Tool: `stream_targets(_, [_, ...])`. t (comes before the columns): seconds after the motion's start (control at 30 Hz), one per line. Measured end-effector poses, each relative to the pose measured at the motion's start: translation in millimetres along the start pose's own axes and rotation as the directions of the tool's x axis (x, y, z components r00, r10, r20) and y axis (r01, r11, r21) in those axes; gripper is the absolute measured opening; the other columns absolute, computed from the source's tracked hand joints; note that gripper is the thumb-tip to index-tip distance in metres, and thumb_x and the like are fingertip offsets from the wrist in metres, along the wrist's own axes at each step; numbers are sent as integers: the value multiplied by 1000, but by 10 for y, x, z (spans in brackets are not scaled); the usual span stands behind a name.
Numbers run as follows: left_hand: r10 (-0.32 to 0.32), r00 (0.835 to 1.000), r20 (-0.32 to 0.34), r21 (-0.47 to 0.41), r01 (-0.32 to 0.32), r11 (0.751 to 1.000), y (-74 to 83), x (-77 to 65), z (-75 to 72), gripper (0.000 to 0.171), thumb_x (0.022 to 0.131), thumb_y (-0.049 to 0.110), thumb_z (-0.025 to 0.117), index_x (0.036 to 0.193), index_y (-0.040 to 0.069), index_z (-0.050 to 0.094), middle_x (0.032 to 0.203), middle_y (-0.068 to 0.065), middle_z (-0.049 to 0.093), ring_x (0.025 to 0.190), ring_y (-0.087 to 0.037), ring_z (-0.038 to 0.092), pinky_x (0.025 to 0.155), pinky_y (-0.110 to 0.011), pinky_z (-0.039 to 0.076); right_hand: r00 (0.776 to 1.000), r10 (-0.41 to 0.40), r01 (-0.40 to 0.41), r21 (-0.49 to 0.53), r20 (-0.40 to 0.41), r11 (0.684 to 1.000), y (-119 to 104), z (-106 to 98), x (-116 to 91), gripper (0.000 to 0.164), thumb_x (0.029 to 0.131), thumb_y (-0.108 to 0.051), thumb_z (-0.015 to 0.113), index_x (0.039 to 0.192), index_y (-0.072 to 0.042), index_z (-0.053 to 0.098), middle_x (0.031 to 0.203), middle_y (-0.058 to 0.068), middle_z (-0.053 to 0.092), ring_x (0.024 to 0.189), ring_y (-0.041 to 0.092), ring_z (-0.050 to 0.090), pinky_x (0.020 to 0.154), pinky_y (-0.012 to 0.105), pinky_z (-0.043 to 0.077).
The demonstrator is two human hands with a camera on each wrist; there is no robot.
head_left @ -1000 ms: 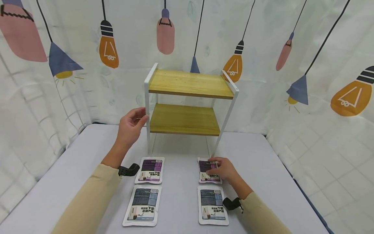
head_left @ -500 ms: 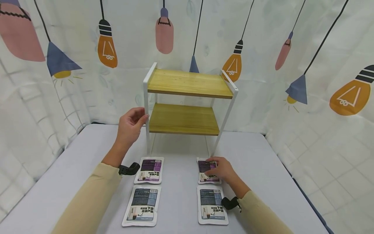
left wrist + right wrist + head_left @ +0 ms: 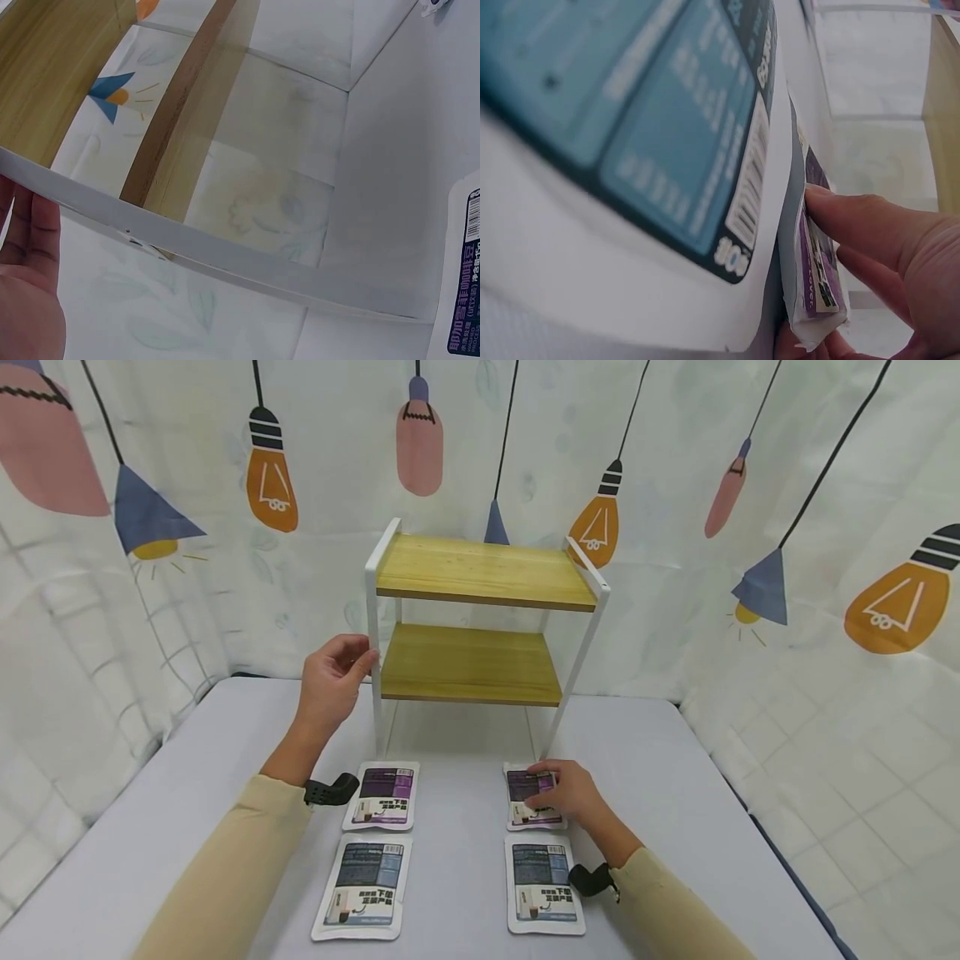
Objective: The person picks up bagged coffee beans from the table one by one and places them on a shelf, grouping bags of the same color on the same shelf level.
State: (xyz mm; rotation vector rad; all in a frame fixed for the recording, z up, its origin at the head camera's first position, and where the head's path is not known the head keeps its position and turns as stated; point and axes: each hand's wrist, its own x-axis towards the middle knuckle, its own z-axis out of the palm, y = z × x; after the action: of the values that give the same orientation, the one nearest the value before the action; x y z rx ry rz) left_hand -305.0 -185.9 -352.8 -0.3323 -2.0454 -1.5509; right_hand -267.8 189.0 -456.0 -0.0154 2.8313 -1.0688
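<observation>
A two-tier shelf rack (image 3: 472, 664) with wooden boards and a white frame stands at the back of the table. My left hand (image 3: 330, 685) holds its left front post, thumb at the front; the left wrist view has the fingers (image 3: 34, 232) at the frame's edge. In the right wrist view my right hand (image 3: 900, 255) pinches a purple-labelled coffee bean pouch (image 3: 817, 262), thumb on top and fingers at its edge. That pouch (image 3: 519, 787) lies near the rack's right front leg, partly covered by the hand. A matching purple-labelled pouch (image 3: 385, 797) lies on the left.
Two blue-labelled pouches, one at left (image 3: 363, 889) and one at right (image 3: 543, 885), lie nearer me, below the purple ones. The white table (image 3: 457, 860) meets a printed curtain (image 3: 675, 635) at the back and sides.
The view has shifted slightly. Both hands keep their places on the rack post and the right purple pouch; nothing else has visibly moved.
</observation>
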Motion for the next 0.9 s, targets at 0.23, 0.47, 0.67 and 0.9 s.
stream_targets(0.23, [-2,1000,-4,-28,2,1000,-9,11,9,29,99,21,69,118,0,67,101,11,66,92,-5,65,81,-10,54,1000,-7,7,17,-12,1000,33,0,11,50,73,-21,94,119,-23,76,123,15,68,107,29,63,90,49,59])
stream_targets(0.47, [-2,1000,18,-11,2,1000,-14,31,-24,30,99,23,69,118,-1,67,101,13,67,93,-6,64,81,-10,54,1000,-2,2,29,2,1000,58,10,47,49,72,-21,94,118,-24,76,116,12,68,99,26,60,80,40,58])
stream_targets(0.67, [-47,998,40,22,46,999,10,44,-48,33,98,29,70,117,2,68,102,7,66,97,-8,62,82,-10,54,1000,-4,3,54,24,999,100,-3,85,47,73,-24,94,118,-24,77,118,10,69,102,25,61,87,42,58])
stream_targets(0.9, [-84,994,67,59,80,995,1,58,-68,37,98,34,70,120,5,69,105,3,66,99,-10,60,82,-9,53,998,-8,3,84,64,996,152,-28,116,48,72,-29,95,116,-24,79,121,8,69,107,25,61,95,47,56])
